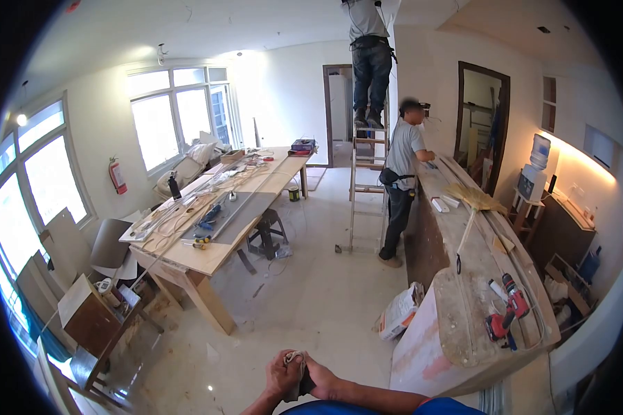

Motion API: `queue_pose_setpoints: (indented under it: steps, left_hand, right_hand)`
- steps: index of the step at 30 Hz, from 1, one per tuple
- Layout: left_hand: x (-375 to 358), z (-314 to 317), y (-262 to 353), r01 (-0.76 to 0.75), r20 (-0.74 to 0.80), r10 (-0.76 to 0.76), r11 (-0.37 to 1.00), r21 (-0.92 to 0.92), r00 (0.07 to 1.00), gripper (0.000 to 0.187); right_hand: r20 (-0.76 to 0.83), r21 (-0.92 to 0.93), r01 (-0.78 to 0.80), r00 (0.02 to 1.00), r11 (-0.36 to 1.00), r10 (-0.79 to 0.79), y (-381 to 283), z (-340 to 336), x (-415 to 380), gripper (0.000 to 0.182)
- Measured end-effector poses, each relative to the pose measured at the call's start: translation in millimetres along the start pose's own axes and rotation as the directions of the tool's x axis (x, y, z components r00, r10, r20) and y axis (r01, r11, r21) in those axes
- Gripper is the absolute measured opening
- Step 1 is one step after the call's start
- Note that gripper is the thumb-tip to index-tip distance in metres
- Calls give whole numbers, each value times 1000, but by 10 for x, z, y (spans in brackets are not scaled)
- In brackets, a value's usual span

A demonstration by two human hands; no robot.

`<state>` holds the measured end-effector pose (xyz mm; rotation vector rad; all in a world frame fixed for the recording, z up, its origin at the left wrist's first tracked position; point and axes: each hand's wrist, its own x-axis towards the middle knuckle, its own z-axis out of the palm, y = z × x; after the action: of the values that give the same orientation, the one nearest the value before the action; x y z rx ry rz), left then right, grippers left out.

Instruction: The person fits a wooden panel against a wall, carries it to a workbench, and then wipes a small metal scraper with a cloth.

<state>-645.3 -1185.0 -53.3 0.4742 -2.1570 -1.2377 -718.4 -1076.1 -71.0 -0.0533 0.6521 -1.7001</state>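
Observation:
Low in the view, close to my body, my left hand point(282, 374) and my right hand point(320, 379) are together. Both are closed around a crumpled cloth point(296, 357), pale at the top with a darker part hanging between the palms. Its exact kind is hard to make out, and the fingers hide much of it. Beneath the hands is the glossy tiled floor point(277, 304). To the right stands a long dusty counter point(443, 325), with a red cordless drill point(509, 308) lying on its near end.
A wooden worktable point(180, 257) carries cables, screwdrivers and a blue tool point(210, 217). One person point(371, 69) stands on a ladder point(364, 207); another person point(403, 159) works at the counter. A white sack point(400, 311) leans against the counter. A wooden cabinet point(90, 311) stands left.

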Motion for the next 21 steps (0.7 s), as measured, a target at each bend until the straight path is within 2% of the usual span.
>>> queue_pose_setpoints:
  steps: [8,11,13,15,17,20,21]
  left_hand:
    - [-27,41,4,105,-141,-104,994,0,985,28]
    - [-3,7,175,60,-189,-44,995,79,981,27]
    - [41,-9,264,102,-236,-87,993,54,968,28]
    - [133,11,224,157,-275,-137,986,53,951,29]
    - [161,18,289,143,-292,-121,988,56,949,32]
    - [222,34,293,161,-313,-150,987,10,938,35]
    - [243,50,277,174,-317,-170,985,-13,933,36]
  right_hand:
    - [23,-85,28,999,996,-27,15,61,30,55]
    - [5,-148,68,998,987,-68,61,67,77,58]
    - [-37,-209,78,996,975,-87,94,60,82,62]
    - [-26,-399,147,985,905,-171,109,99,18,66]
    - [-18,-597,184,970,781,-243,67,159,-34,76]
    - [-27,-759,217,932,614,-362,50,163,-14,81]
    - [-34,-769,211,929,603,-369,45,164,-15,82]
